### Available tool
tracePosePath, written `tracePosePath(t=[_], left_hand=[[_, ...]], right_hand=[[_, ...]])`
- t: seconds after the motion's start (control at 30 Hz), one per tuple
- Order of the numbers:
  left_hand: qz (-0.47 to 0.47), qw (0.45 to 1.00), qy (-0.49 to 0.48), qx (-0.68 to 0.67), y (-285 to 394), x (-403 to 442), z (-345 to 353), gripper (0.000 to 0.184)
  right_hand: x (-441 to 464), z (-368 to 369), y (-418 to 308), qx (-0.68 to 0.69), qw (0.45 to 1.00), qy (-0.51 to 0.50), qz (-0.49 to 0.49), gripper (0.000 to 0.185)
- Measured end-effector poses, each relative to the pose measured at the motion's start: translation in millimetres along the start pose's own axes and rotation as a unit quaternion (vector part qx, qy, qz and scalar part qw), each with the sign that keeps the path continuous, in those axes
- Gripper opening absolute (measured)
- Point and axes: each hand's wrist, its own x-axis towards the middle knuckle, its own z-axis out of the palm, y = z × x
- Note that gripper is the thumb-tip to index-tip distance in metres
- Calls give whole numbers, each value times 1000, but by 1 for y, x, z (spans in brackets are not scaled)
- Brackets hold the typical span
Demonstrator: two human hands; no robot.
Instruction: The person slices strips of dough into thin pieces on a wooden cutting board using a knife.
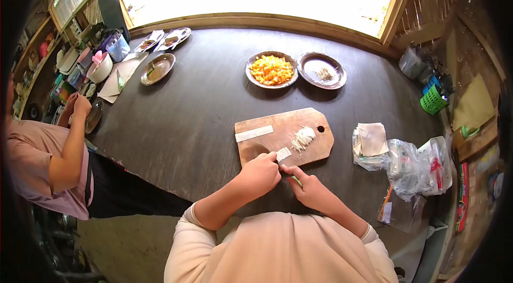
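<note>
A wooden cutting board (284,127) lies in front of me, with a pile of thin white shreds (303,138) near its hole and a flat white strip (254,133) on its left part. My left hand (261,174) is closed at the board's near edge, its fingertips on a small white piece (284,154) that looks sliced. Close beside it, my right hand (314,191) is wrapped round a green handle (295,179), mostly covered by the fingers. The blade is too hidden to make out.
Beyond the board stand a bowl of orange pieces (271,70) and a plate with brownish bits (321,71). Plastic bags (414,168) lie right, near a green basket (433,101). At left, a co-worker (53,163) stands by containers and a small plate (158,69).
</note>
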Motion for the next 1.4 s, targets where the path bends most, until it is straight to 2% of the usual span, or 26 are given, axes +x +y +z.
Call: tracePosePath(t=[0.17, 0.3, 0.37, 0.4, 0.47, 0.5, 0.57, 0.67, 0.87, 0.97, 1.03, 1.1, 1.2, 1.23, 1.3, 1.33, 1.4], left_hand=[[-4, 1000, 27, 15, 5, 0, -3, 24], [7, 1000, 13, 22, -1, 2, -3, 26], [14, 1000, 1, 27, 0, 3, -4, 27], [16, 1000, -3, 24, -2, 3, -3, 27], [53, 998, 1, 45, -6, 3, 0, 27], [55, 997, 1, 47, -5, 3, 1, 27], [-8, 999, 28, -25, -2, 2, 1, 28], [-20, 1000, 5, -22, -1, 2, -3, 28], [-32, 999, -1, -25, 5, 1, -10, 27], [-35, 999, -23, -8, 5, 1, -16, 29], [-36, 999, -19, -6, 2, 0, -16, 29], [-32, 999, -23, -6, -1, -1, -15, 29], [-26, 1000, -12, 12, -2, 0, -16, 27], [-35, 999, -21, 25, 0, -1, -19, 27], [-50, 998, -27, 37, 4, 0, -23, 26], [-53, 996, -40, 58, 7, 1, -26, 27], [-51, 994, -58, 78, 9, 0, -24, 27]], right_hand=[[7, -12, -23, 0, 990, -69, 123, 35], [1, -6, -12, -7, 994, -60, 95, 35], [0, 3, 7, 14, 1000, 7, -2, 36], [0, 2, 4, 15, 1000, 8, 2, 36], [4, -3, -7, 14, 997, -35, 73, 36], [2, -4, -9, 14, 997, -32, 72, 36], [0, -6, -10, 14, 997, -37, 70, 35], [0, -4, -6, 14, 998, -25, 54, 34], [8, -7, -12, 27, 995, -42, 91, 33], [1, -1, -2, 26, 999, -14, 41, 32], [3, -3, -7, 20, 999, -17, 44, 33], [5, -8, -14, 25, 993, -54, 102, 34], [6, -12, -22, 17, 992, -61, 111, 34], [5, -9, -16, 17, 992, -61, 109, 34], [4, -3, -5, 10, 1000, -4, 3, 33], [6, -3, -6, 11, 1000, -5, 4, 33], [8, -7, -13, 22, 994, -48, 95, 32]])
